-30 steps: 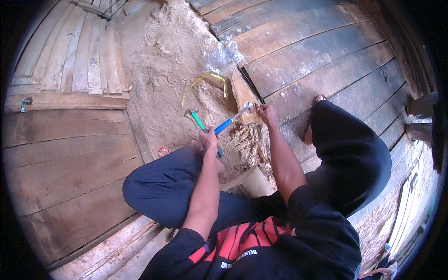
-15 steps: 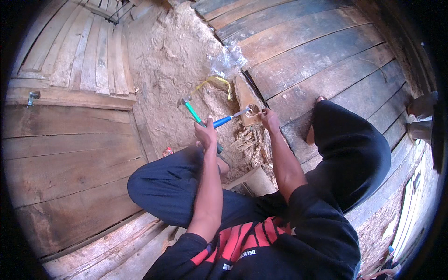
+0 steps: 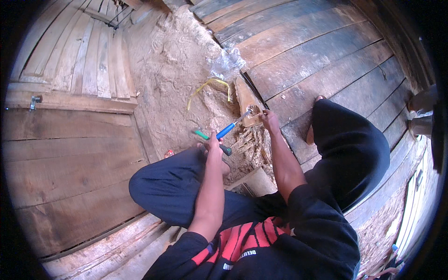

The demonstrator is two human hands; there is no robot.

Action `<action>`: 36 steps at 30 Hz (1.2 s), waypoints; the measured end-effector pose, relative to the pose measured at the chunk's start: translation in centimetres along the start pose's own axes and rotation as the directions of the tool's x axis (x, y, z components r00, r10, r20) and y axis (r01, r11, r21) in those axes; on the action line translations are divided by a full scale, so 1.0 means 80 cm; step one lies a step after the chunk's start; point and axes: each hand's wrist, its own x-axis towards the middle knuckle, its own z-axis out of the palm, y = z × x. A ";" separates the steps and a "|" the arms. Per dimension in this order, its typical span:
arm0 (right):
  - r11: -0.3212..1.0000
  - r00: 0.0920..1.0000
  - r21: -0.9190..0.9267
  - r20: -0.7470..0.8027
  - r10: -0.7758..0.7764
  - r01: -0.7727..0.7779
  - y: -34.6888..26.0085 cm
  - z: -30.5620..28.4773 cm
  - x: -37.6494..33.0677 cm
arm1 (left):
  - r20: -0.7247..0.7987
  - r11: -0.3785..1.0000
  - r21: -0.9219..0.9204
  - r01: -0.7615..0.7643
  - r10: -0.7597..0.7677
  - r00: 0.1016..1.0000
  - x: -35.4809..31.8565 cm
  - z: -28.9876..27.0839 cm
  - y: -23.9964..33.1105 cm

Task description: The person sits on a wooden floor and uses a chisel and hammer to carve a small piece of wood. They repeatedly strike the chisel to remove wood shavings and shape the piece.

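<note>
My left hand [image 3: 213, 141] is closed around a blue-handled chisel [image 3: 225, 131] and a hammer [image 3: 201, 134] with a green shaft and dark grip. The hammer's head is blurred and hard to make out. The chisel's blade reaches to a hollow cut in a light wooden block [image 3: 245, 93] lying by the edge of the plank floor. At the hollow's right side is my right hand [image 3: 269, 120], its fingers pinched together close to the block. Whatever they hold, if anything, is too small to name.
Beyond the block lies clear plastic wrap [image 3: 227, 63], with a yellow strap [image 3: 207, 83] on sandy, shaving-strewn ground. Dark floor planks [image 3: 317, 51] stretch to the right. On the left are wooden boards [image 3: 70, 158] with a metal fitting [image 3: 35, 102]. Splintered wood [image 3: 249, 140] lies below the block.
The hammer has swung down and turned in my left hand, its head now nearer my knee and its dark grip end to the right. The chisel is tilted more steeply. My right hand has barely moved.
</note>
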 end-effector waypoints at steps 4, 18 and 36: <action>0.998 1.000 -0.062 0.009 0.005 -0.004 -0.021 -0.002 -0.008 | -0.025 0.987 -0.134 0.087 -0.091 0.996 0.010 -0.009 -0.018; 0.981 0.998 -0.191 -0.050 0.034 -0.043 -0.026 0.001 -0.005 | 0.040 0.970 0.064 -0.233 0.231 0.972 -0.043 0.003 0.018; 0.962 0.948 -0.265 -0.283 -0.145 0.068 -0.041 0.020 -0.018 | -0.014 0.922 0.028 -0.386 0.386 0.922 -0.105 0.006 0.059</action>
